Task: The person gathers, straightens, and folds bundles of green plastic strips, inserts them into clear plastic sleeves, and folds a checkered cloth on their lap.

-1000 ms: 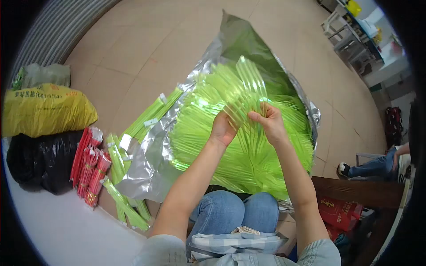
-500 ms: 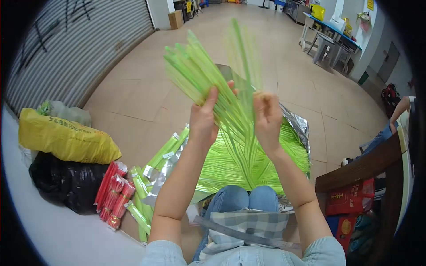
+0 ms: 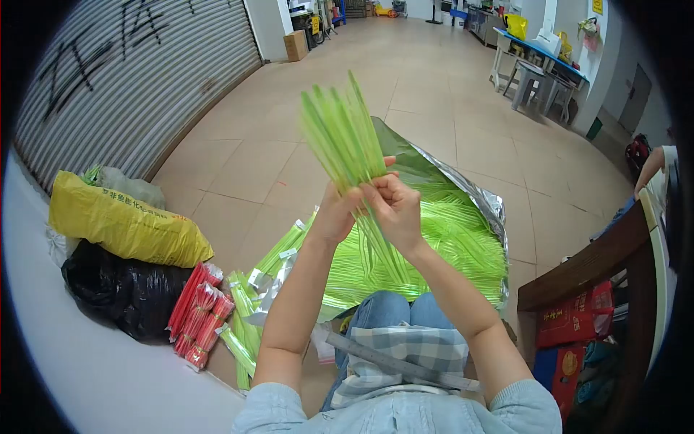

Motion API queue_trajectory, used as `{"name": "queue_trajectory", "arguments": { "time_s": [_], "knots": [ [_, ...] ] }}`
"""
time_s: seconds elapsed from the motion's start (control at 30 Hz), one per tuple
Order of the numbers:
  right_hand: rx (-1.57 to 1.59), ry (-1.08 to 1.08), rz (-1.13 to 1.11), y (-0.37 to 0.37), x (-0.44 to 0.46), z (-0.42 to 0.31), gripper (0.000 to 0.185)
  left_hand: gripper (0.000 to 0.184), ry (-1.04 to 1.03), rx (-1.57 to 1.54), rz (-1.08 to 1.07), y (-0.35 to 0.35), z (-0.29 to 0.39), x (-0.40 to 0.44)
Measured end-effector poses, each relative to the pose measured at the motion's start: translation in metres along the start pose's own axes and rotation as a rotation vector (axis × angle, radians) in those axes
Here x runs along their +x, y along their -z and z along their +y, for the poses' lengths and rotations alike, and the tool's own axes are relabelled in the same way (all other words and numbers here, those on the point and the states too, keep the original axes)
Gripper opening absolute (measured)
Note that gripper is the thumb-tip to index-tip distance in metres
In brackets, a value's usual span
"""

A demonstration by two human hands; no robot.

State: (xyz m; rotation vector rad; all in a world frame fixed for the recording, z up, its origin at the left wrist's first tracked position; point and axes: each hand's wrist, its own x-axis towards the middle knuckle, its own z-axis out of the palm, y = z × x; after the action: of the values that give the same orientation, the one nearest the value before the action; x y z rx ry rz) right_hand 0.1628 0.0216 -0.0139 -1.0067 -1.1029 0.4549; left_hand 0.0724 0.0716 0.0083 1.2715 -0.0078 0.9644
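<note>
A fanned bundle of thin, bright green strips [image 3: 340, 134] stands up in front of me, its lower ends trailing toward my knees. My left hand [image 3: 340, 210] is wrapped round the bundle near its lower middle. Right beside it, my right hand [image 3: 394, 206] is closed against the same bundle, thumb and fingers pinched on the strips. Below both hands, a large heap of loose green strips [image 3: 455, 239] lies on a silver-edged sheet [image 3: 491, 206] before my knees.
At left lie packed green bundles [image 3: 246, 311], red bundles [image 3: 202, 318], a black bag [image 3: 116, 289] and a yellow sack [image 3: 130, 224]. A wooden frame [image 3: 593, 253] stands at right, with red bags [image 3: 575, 318] beneath it. Another person's arm [image 3: 649, 170] shows at the right edge.
My right hand has moved left and in against the bundle, next to my left hand. The strips that were blurred and apart at right are now gathered with the rest. The view has shifted slightly.
</note>
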Motion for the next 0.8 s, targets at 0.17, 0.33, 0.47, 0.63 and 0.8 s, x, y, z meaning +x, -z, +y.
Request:
{"name": "queue_trajectory", "arguments": {
  "time_s": [0.17, 0.33, 0.47, 0.63, 0.8],
  "knots": [
    [-0.33, 0.291, 0.028, 0.005, 0.011, -0.015, 0.016, 0.04, 0.185, -0.051, 0.254, 0.009, 0.005, -0.009],
    [-0.01, 0.319, -0.13, 0.01, 0.103, -0.059, 0.019, 0.036, 0.283, -0.08, 0.077, 0.01, 0.014, -0.011],
    [-0.204, 0.047, -0.469, 0.024, 0.136, -0.076, 0.021, 0.036, 0.24, -0.052, 0.168, 0.022, 0.011, -0.007],
    [-0.463, 0.388, -0.487, 0.023, 0.104, -0.141, 0.011, 0.032, 0.018, 0.114, 0.392, 0.07, 0.042, 0.031],
    [-0.247, 0.433, -0.731, -0.019, 0.094, -0.159, 0.01, 0.028, -0.054, 0.262, 0.15, 0.05, 0.05, 0.033]
  ]
}}
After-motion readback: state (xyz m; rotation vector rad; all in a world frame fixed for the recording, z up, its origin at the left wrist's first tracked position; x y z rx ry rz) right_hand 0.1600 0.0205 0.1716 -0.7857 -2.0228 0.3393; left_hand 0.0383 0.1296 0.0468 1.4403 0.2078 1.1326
